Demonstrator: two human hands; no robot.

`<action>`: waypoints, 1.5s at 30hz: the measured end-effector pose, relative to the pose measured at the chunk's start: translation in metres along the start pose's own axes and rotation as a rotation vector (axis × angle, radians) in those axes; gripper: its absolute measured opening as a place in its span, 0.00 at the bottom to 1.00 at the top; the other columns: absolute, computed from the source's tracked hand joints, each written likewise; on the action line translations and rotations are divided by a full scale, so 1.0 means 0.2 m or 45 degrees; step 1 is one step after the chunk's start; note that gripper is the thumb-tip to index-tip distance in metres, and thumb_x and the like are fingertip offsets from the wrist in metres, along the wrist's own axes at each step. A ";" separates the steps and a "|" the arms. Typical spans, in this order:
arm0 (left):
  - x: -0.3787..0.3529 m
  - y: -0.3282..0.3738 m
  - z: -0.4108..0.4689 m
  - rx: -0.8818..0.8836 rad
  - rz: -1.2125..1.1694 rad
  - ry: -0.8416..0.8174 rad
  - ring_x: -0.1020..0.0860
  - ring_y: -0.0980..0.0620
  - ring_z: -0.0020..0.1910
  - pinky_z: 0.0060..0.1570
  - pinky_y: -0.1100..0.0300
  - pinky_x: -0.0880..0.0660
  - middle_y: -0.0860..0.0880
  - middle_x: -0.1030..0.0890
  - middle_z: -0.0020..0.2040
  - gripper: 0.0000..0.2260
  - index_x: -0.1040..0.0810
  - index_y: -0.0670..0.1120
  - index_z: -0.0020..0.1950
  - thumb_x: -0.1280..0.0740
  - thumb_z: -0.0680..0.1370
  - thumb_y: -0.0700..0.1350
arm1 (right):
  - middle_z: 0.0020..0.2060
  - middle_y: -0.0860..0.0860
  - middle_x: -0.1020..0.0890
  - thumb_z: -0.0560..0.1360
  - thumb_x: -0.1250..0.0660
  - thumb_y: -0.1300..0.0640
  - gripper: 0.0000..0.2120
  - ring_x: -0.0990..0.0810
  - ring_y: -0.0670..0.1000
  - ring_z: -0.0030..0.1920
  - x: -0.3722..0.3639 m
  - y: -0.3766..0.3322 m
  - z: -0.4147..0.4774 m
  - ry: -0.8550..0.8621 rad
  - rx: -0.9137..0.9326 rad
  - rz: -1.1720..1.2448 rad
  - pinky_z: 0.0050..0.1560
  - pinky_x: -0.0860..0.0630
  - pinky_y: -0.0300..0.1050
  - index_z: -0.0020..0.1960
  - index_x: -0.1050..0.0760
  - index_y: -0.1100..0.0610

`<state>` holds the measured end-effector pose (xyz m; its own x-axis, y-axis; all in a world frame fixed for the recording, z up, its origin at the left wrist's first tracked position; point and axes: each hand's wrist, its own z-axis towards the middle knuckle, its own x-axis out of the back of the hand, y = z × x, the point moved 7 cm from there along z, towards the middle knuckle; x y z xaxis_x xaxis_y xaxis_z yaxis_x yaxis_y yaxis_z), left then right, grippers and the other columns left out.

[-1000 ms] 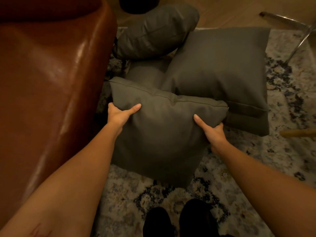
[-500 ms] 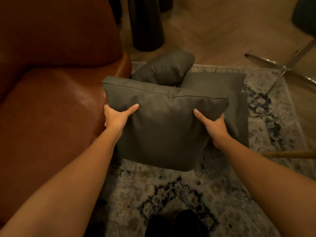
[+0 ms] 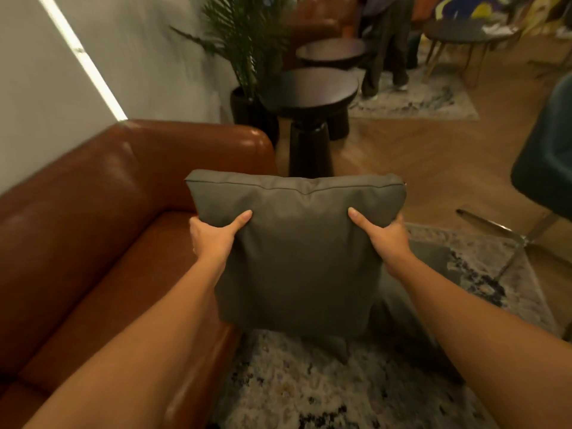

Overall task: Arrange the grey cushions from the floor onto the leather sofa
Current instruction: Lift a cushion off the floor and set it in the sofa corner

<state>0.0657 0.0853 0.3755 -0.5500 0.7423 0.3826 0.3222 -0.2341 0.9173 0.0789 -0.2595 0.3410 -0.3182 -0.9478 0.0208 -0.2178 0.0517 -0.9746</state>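
- The leather sofa point(image 3: 130, 274) lies left of both hands and a little below them. Its seat runs away along the wall, and its armrest point(image 3: 198, 140) rises just beyond the left hand.
- The patterned rug point(image 3: 278, 382) spreads under both forearms and out to the right of the right hand.
- The grey cushion point(image 3: 297, 258) hangs upright between the hands, off the floor. Its seamed top edge runs level from one hand to the other, and its left edge overlaps the sofa's front corner.
- A second grey cushion point(image 3: 399, 311) lies on the rug below the right hand, partly hidden behind the held one. How many more lie there I cannot tell.
- A dark round table point(image 3: 309, 88) stands well beyond the hands, past the armrest. A chair point(image 3: 544, 156) with a chrome base stands far off to the right.
- The left hand point(image 3: 213, 239) grips the cushion's upper left side, thumb across the near face and fingers hidden behind.
- The right hand point(image 3: 387, 239) grips the upper right side in the same way.
- The coming move looks like a swing leftward. The left hand is the nearer one to the seat, so it would lead the cushion in.
- The armrest is the edge to mind. The seat left of it appears bare and gives room to set the cushion against the backrest.
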 end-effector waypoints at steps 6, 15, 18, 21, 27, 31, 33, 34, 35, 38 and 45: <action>0.45 0.33 -0.03 -0.031 -0.060 0.166 0.30 0.42 0.67 0.66 0.45 0.31 0.44 0.30 0.68 0.46 0.36 0.42 0.68 0.21 0.59 0.60 | 0.70 0.52 0.31 0.62 0.22 0.43 0.50 0.30 0.56 0.69 -0.24 -0.47 -0.11 -0.149 0.113 -0.024 0.69 0.32 0.55 0.76 0.45 0.53; 1.17 0.55 -0.14 -0.029 -0.125 0.419 0.30 0.42 0.67 0.65 0.43 0.30 0.45 0.31 0.69 0.48 0.38 0.44 0.70 0.21 0.58 0.61 | 0.72 0.54 0.34 0.61 0.23 0.39 0.53 0.33 0.58 0.71 -0.74 -0.83 -0.40 -0.461 0.152 -0.019 0.70 0.34 0.58 0.76 0.47 0.53; 1.46 0.52 -0.22 -0.006 -0.127 0.557 0.30 0.42 0.67 0.66 0.43 0.31 0.44 0.31 0.69 0.46 0.37 0.44 0.70 0.22 0.59 0.61 | 0.71 0.54 0.32 0.62 0.23 0.41 0.52 0.32 0.58 0.70 -0.95 -0.89 -0.56 -0.573 0.157 -0.010 0.69 0.33 0.56 0.76 0.46 0.55; 1.76 0.45 -0.32 0.038 -0.136 0.693 0.31 0.41 0.68 0.67 0.43 0.32 0.44 0.31 0.69 0.47 0.37 0.43 0.70 0.22 0.59 0.61 | 0.70 0.53 0.31 0.58 0.21 0.40 0.54 0.30 0.57 0.69 -1.19 -0.92 -0.77 -0.709 0.155 -0.016 0.69 0.32 0.58 0.75 0.44 0.55; 2.41 0.19 -0.60 0.159 -0.174 0.973 0.31 0.40 0.68 0.68 0.42 0.34 0.44 0.32 0.69 0.47 0.37 0.43 0.70 0.22 0.59 0.62 | 0.70 0.55 0.30 0.60 0.21 0.42 0.52 0.29 0.58 0.68 -1.69 -0.88 -1.31 -1.014 0.151 -0.077 0.68 0.31 0.57 0.75 0.43 0.57; 2.80 0.00 -0.78 0.209 -0.157 1.114 0.31 0.41 0.68 0.68 0.41 0.34 0.44 0.31 0.68 0.46 0.37 0.43 0.69 0.22 0.59 0.62 | 0.70 0.55 0.30 0.56 0.21 0.39 0.56 0.29 0.58 0.68 -1.96 -0.77 -1.69 -1.182 0.121 -0.102 0.69 0.31 0.57 0.75 0.43 0.58; 2.99 -0.09 -0.87 0.238 -0.131 1.190 0.32 0.41 0.69 0.68 0.41 0.35 0.43 0.32 0.69 0.47 0.38 0.42 0.70 0.22 0.60 0.61 | 0.70 0.55 0.30 0.52 0.22 0.37 0.60 0.29 0.58 0.68 -2.09 -0.71 -1.90 -1.278 0.098 -0.116 0.68 0.31 0.57 0.75 0.43 0.58; 3.08 -0.14 -0.92 0.252 -0.114 1.224 0.33 0.40 0.69 0.69 0.41 0.36 0.43 0.33 0.70 0.47 0.38 0.41 0.71 0.22 0.61 0.61 | 0.70 0.55 0.30 0.53 0.22 0.37 0.59 0.29 0.58 0.68 -2.16 -0.67 -2.00 -1.320 0.085 -0.130 0.68 0.31 0.58 0.75 0.43 0.58; 3.16 -0.19 -0.97 0.267 -0.101 1.257 0.33 0.40 0.70 0.69 0.41 0.36 0.43 0.33 0.70 0.47 0.39 0.41 0.71 0.22 0.61 0.61 | 0.70 0.55 0.31 0.56 0.22 0.39 0.57 0.30 0.59 0.68 -2.22 -0.62 -2.10 -1.353 0.072 -0.149 0.68 0.31 0.58 0.75 0.44 0.57; 3.40 -0.33 -1.11 0.317 -0.079 1.341 0.34 0.41 0.70 0.70 0.42 0.37 0.42 0.34 0.71 0.48 0.40 0.40 0.72 0.22 0.62 0.60 | 0.70 0.55 0.31 0.58 0.21 0.39 0.55 0.29 0.59 0.68 -2.38 -0.51 -2.37 -1.436 0.047 -0.174 0.68 0.31 0.58 0.75 0.44 0.58; 3.81 -0.66 -1.39 0.507 -0.086 1.490 0.31 0.41 0.67 0.67 0.41 0.33 0.43 0.32 0.68 0.47 0.37 0.42 0.69 0.22 0.59 0.62 | 0.71 0.55 0.31 0.61 0.21 0.43 0.53 0.30 0.58 0.69 -2.68 -0.24 -2.88 -1.591 -0.019 -0.269 0.68 0.32 0.55 0.76 0.45 0.58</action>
<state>-0.6091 0.5075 0.5767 -0.8661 -0.3101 0.3920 0.3654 0.1423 0.9199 -0.2713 0.4270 0.5057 0.8073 -0.5874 -0.0566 -0.1708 -0.1407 -0.9752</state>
